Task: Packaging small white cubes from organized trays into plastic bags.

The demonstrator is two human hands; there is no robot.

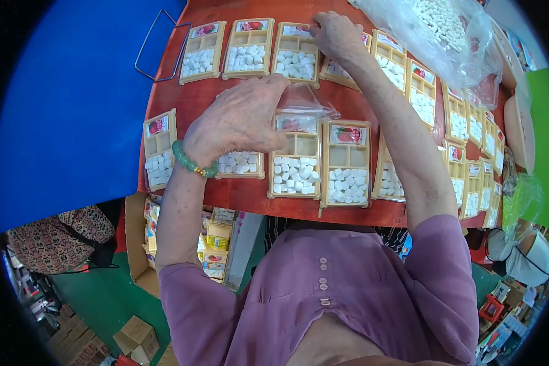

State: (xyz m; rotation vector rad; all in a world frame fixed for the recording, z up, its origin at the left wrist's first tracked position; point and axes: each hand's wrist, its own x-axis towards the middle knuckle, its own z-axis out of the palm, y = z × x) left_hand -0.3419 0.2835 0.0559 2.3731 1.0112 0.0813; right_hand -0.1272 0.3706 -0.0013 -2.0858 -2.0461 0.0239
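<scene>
My left hand (pixel 235 119), with a green bead bracelet (pixel 192 163) on its wrist, is curved over the near row with thumb and fingers apart. Beside its fingertips lies a clear plastic film or bag (pixel 308 102), over the top of a beige compartment tray (pixel 294 145). Part of another tray (pixel 241 165) is hidden under this hand. Farther off, my right hand (pixel 340 38) bends its fingers down at the upper edge of a tray (pixel 296 58); what they pinch is hidden. The trays hold white marshmallow-like pieces (pixel 349 186), two small bare compartments, and a strawberry-picture packet (pixel 349 135).
More filled trays (pixel 422 100) stand in two rows along the red table (pixel 226 97). A large clear bag of white pieces (pixel 439 24) lies at the far right. A wire stand (pixel 155 46) is at the left, near a blue panel (pixel 73 110). Below, a cardboard box (pixel 137 256) holds packed trays.
</scene>
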